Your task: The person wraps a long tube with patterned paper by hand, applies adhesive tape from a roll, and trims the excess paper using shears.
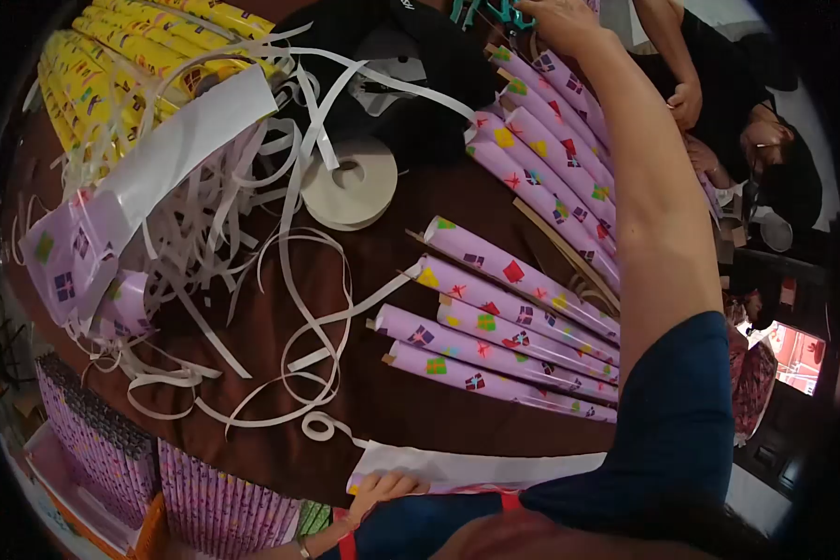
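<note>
My left hand is closed over the left end of a purple paper strip with its white side showing, along the near edge. Stretched far up to the top edge, my right hand has its fingertips on a teal-handled tool, which looks like scissors; the frame cuts off part of it. A curled white ribbon ends by the paper. Purple gift-patterned rolls lie beyond it, with more rolls beneath my right forearm.
Loose white ribbons and a ribbon spool lie left of centre on the brown cloth. Yellow rolls are at the upper left, a black bag-like item at the top. Another person is at the upper right.
</note>
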Action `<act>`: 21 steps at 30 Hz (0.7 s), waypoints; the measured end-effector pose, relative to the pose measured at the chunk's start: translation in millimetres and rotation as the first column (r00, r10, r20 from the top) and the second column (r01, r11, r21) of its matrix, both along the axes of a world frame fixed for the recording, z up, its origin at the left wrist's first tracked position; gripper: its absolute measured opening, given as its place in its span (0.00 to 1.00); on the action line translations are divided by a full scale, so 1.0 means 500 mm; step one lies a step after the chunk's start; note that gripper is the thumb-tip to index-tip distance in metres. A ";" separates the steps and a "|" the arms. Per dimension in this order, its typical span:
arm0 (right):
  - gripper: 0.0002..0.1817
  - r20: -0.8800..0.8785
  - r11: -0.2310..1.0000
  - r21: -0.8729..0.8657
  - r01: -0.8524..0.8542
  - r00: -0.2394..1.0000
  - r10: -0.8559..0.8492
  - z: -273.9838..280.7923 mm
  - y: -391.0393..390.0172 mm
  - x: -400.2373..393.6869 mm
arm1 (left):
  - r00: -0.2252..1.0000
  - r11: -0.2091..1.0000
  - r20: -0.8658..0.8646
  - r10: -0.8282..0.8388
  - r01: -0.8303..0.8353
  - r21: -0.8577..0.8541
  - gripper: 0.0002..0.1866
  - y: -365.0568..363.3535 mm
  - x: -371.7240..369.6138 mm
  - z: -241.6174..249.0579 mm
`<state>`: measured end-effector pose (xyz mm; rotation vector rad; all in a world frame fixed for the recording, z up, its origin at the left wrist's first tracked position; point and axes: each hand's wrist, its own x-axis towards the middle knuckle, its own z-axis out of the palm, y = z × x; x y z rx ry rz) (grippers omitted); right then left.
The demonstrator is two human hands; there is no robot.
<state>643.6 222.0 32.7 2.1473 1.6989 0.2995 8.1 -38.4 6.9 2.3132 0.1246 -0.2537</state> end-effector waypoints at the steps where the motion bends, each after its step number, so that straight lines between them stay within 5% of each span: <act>1: 0.18 -0.010 1.000 -0.012 0.017 1.000 -0.017 -0.008 0.011 0.004 | 0.995 0.994 -0.092 0.025 -0.035 -0.104 0.24 -0.001 0.001 0.005; 7: 0.26 0.018 0.998 -0.013 0.058 0.998 -0.058 -0.045 0.016 0.035 | 0.931 0.926 -0.355 -0.089 -0.054 -0.374 0.25 0.011 0.036 0.025; 15: 0.37 0.157 0.993 0.116 -0.036 0.988 0.018 -0.122 -0.016 0.122 | 0.982 0.966 -0.186 0.040 -0.086 -0.245 0.23 0.003 0.014 -0.003; 21: 0.42 0.107 0.996 0.091 0.016 0.994 -0.026 -0.146 0.050 0.126 | 0.983 0.966 -0.169 0.073 -0.112 -0.232 0.23 -0.010 0.002 -0.010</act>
